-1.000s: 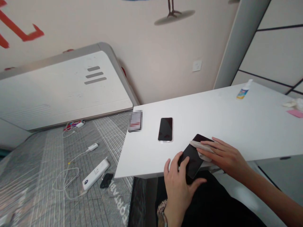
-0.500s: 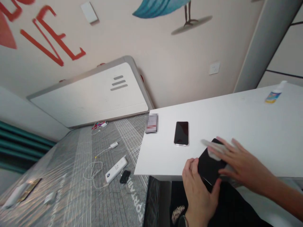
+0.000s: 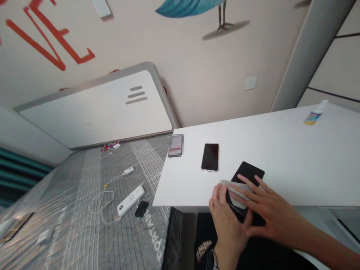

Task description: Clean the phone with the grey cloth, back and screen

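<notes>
A flat black slab like a small tablet [image 3: 249, 171] is tilted at the front edge of the white desk. My left hand [image 3: 229, 225] grips its near left side, with thumb and fingers around the edge. My right hand [image 3: 271, 212] presses a thin white wipe [image 3: 237, 201] flat against the black face, near my left fingertips. Its fingers are stretched over the wipe and partly hide it. Beyond my hands, a phone [image 3: 210, 157] with a dark screen lies on the desk.
A blurred-out small packet [image 3: 176, 145] lies at the desk's left corner, and a white bottle [image 3: 315, 113] stands at the far right. On the bed to the left are a white power strip [image 3: 131, 200], a black fob-like item [image 3: 141, 209] and a white cable [image 3: 102, 202].
My right hand has slid the wipe down and left across the black slab, towards my left hand. The slab's upper part now shows more. The view has shifted slightly to the right.
</notes>
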A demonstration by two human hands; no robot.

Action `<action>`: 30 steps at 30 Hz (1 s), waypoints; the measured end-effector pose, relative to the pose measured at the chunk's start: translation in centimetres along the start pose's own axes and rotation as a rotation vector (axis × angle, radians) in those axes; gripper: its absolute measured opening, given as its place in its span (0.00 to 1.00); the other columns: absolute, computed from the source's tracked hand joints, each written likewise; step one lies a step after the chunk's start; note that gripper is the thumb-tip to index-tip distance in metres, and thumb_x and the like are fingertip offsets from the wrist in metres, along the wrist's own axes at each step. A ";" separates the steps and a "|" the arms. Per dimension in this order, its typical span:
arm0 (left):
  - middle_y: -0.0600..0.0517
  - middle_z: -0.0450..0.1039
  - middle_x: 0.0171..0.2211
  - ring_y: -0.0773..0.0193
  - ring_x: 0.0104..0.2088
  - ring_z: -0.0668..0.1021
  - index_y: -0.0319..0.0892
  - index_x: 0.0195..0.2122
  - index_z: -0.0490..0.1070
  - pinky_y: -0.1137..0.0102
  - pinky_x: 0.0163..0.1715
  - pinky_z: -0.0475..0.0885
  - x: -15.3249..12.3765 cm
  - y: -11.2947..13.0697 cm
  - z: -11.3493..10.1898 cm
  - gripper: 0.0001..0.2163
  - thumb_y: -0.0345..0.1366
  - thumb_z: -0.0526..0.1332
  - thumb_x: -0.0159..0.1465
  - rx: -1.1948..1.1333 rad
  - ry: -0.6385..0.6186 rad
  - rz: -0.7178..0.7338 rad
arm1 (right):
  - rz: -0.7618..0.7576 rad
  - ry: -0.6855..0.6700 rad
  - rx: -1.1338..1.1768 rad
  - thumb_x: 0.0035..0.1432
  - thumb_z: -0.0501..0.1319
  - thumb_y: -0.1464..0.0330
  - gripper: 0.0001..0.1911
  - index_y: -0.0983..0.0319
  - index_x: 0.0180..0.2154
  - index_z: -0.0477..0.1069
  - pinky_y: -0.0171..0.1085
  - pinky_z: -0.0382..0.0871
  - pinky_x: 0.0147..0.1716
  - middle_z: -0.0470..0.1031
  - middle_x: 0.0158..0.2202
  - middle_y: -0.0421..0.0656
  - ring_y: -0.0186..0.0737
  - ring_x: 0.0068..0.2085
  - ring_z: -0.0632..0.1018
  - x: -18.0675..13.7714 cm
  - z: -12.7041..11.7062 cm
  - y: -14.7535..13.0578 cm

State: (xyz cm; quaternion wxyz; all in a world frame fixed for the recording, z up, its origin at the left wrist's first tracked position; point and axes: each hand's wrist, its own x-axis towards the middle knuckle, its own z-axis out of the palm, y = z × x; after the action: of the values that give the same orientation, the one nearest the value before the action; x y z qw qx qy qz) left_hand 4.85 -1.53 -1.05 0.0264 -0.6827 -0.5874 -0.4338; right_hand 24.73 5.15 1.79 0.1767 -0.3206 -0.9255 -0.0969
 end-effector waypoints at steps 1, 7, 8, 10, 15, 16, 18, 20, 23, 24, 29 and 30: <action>0.32 0.69 0.65 0.43 0.67 0.73 0.36 0.71 0.56 0.49 0.62 0.76 0.0 -0.1 0.0 0.39 0.39 0.72 0.64 -0.002 0.001 -0.004 | 0.057 0.036 -0.033 0.70 0.52 0.37 0.45 0.54 0.77 0.53 0.73 0.70 0.60 0.65 0.73 0.46 0.69 0.73 0.64 0.1 -0.1 0.2; 0.33 0.71 0.64 0.45 0.65 0.75 0.35 0.71 0.57 0.50 0.60 0.75 0.4 -0.2 0.0 0.35 0.42 0.68 0.68 -0.022 0.004 0.017 | 0.081 0.006 -0.016 0.65 0.53 0.32 0.53 0.59 0.77 0.53 0.71 0.68 0.63 0.63 0.74 0.51 0.69 0.75 0.59 0.1 -0.7 -0.2; 0.33 0.71 0.63 0.45 0.65 0.75 0.35 0.71 0.57 0.51 0.60 0.75 0.5 -0.2 0.0 0.35 0.43 0.68 0.68 -0.020 0.009 0.020 | 0.035 -0.032 0.023 0.63 0.53 0.31 0.55 0.58 0.77 0.51 0.68 0.68 0.64 0.59 0.76 0.49 0.65 0.76 0.59 0.0 -0.7 -0.3; 0.33 0.71 0.63 0.45 0.65 0.75 0.35 0.71 0.57 0.51 0.61 0.75 0.6 -0.2 0.0 0.35 0.43 0.68 0.68 -0.017 0.016 0.016 | 0.053 -0.014 0.025 0.67 0.54 0.34 0.49 0.52 0.77 0.51 0.70 0.68 0.63 0.62 0.75 0.45 0.65 0.75 0.60 -0.3 -0.7 0.0; 0.32 0.71 0.63 0.44 0.65 0.75 0.34 0.70 0.57 0.51 0.60 0.73 0.6 -0.1 0.0 0.34 0.42 0.68 0.69 -0.010 0.015 0.035 | 0.168 0.050 -0.014 0.67 0.56 0.37 0.49 0.58 0.76 0.54 0.76 0.64 0.63 0.66 0.72 0.52 0.73 0.76 0.57 -1.0 -0.9 0.2; 0.33 0.71 0.63 0.45 0.64 0.75 0.34 0.70 0.57 0.51 0.60 0.73 0.6 -0.2 0.0 0.34 0.42 0.67 0.69 -0.007 0.016 0.041 | 0.104 0.004 0.026 0.64 0.56 0.33 0.54 0.58 0.77 0.52 0.72 0.65 0.64 0.62 0.75 0.50 0.70 0.76 0.57 -1.0 -1.0 0.0; 0.33 0.71 0.63 0.45 0.65 0.75 0.34 0.71 0.57 0.51 0.60 0.73 0.6 -0.2 0.0 0.34 0.42 0.67 0.69 -0.001 0.015 0.049 | 0.028 -0.050 0.071 0.63 0.53 0.31 0.55 0.55 0.78 0.49 0.69 0.66 0.65 0.60 0.76 0.46 0.64 0.76 0.59 -1.1 -1.2 -0.2; 0.33 0.71 0.63 0.45 0.65 0.74 0.33 0.71 0.56 0.51 0.61 0.72 0.6 -0.3 0.0 0.34 0.42 0.67 0.69 0.006 0.008 0.046 | 0.123 0.011 0.017 0.70 0.52 0.38 0.44 0.54 0.76 0.54 0.74 0.66 0.62 0.67 0.72 0.47 0.68 0.75 0.60 -1.0 -1.2 0.2; 0.33 0.71 0.62 0.43 0.65 0.74 0.33 0.71 0.56 0.49 0.61 0.72 0.7 -0.4 0.1 0.36 0.44 0.68 0.69 0.007 -0.009 0.043 | 0.231 0.058 -0.024 0.71 0.54 0.40 0.43 0.59 0.75 0.58 0.80 0.63 0.60 0.70 0.69 0.53 0.76 0.75 0.56 -0.9 -1.1 0.2; 0.33 0.72 0.62 0.43 0.65 0.74 0.33 0.71 0.55 0.49 0.61 0.72 0.7 -0.4 0.2 0.36 0.44 0.68 0.69 0.003 -0.008 0.049 | 0.187 0.021 0.009 0.68 0.54 0.37 0.48 0.60 0.76 0.56 0.78 0.62 0.63 0.66 0.72 0.53 0.74 0.76 0.55 -0.8 -1.1 -0.1; 0.33 0.71 0.63 0.44 0.66 0.74 0.33 0.72 0.54 0.49 0.62 0.72 0.5 -0.5 0.4 0.37 0.44 0.68 0.69 -0.021 0.021 0.049 | 0.097 -0.046 0.097 0.69 0.52 0.36 0.46 0.51 0.77 0.50 0.73 0.62 0.66 0.63 0.74 0.45 0.66 0.76 0.58 -0.4 -1.3 -0.8; 0.33 0.71 0.62 0.44 0.66 0.73 0.34 0.72 0.54 0.49 0.63 0.72 0.5 -0.5 0.4 0.38 0.45 0.69 0.68 -0.024 0.021 0.043 | 0.157 -0.006 0.069 0.72 0.53 0.40 0.42 0.51 0.77 0.53 0.77 0.61 0.64 0.67 0.72 0.46 0.70 0.76 0.57 -0.3 -1.2 -0.6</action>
State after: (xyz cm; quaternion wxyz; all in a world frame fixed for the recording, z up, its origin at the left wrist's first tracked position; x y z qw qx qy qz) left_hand 4.67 -0.78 -1.21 0.0338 -0.6908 -0.5671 -0.4474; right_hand 24.88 4.16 2.78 0.1919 -0.3861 -0.9009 -0.0497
